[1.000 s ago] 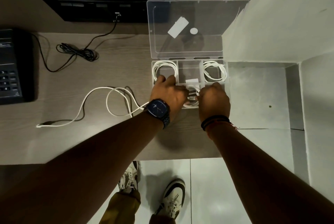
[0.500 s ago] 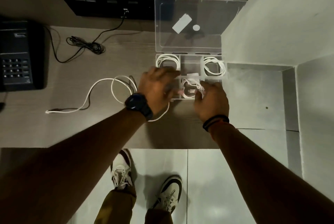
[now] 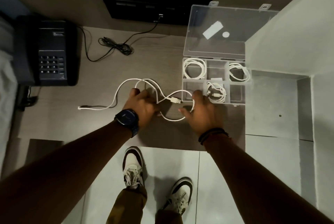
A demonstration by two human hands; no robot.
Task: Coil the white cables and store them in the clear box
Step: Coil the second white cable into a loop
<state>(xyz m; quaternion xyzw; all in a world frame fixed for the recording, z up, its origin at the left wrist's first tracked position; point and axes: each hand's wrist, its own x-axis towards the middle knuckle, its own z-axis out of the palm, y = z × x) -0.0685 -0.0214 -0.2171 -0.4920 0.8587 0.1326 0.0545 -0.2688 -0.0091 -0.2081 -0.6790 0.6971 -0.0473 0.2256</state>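
Note:
A clear box (image 3: 236, 103) with compartments stands open on the desk, its lid (image 3: 216, 30) leaning back. Three coiled white cables lie inside: one back left (image 3: 194, 69), one back right (image 3: 239, 72), one front middle (image 3: 216, 92). A loose white cable (image 3: 119, 88) sprawls in loops on the desk left of the box, its USB plug (image 3: 175, 100) lying between my hands. My left hand (image 3: 142, 108) is closed on this cable near the loops. My right hand (image 3: 200, 110) has the cable running around its fingers, just in front of the box.
A black desk phone (image 3: 48, 52) sits at the far left. A bundled black cord (image 3: 117, 46) runs to a black wall panel (image 3: 153, 9). A white wall corner (image 3: 289, 39) borders the box on the right. The desk's front edge (image 3: 171, 148) is below my hands.
Both hands have come out of the box and moved left and toward me. They now hold the loose cable, whose plug end has been drawn near the box.

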